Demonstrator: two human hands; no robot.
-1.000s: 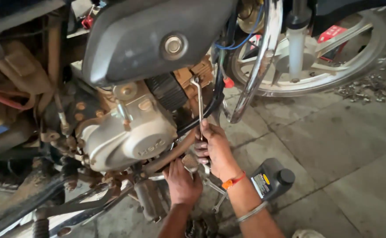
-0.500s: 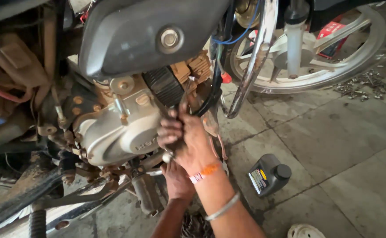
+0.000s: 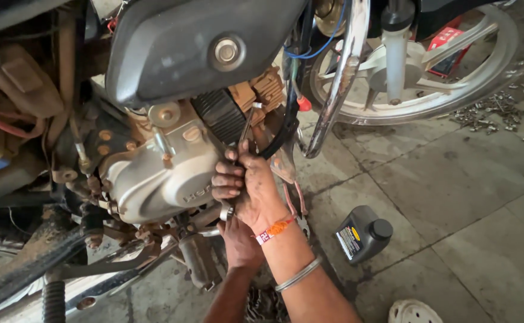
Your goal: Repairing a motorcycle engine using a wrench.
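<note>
Where the silver engine case [image 3: 160,179] bulges out from the motorcycle, two hands work just beside its right edge, one above the other. One spanner [image 3: 245,128] is in play: a slim steel bar rising from the right hand [image 3: 247,185] toward the ribbed cylinder above the case. That right hand is clenched around the spanner's lower shank, fingers [image 3: 226,179] curled toward the case, knuckles up, wrist bent back; it wears one orange thread band and one metal bangle further down the forearm. The left hand [image 3: 238,239] sits directly below it, under the case's lower corner, palm turned away; whether it grips anything I cannot tell, as the right wrist covers its fingers. One dark oil bottle [image 3: 363,234] with a black cap stands on the stone floor, well to the right of the case. One spoked front wheel [image 3: 429,72] stands beyond, up and right of the case, with one heap of small metal scraps [image 3: 492,113] beside it.
</note>
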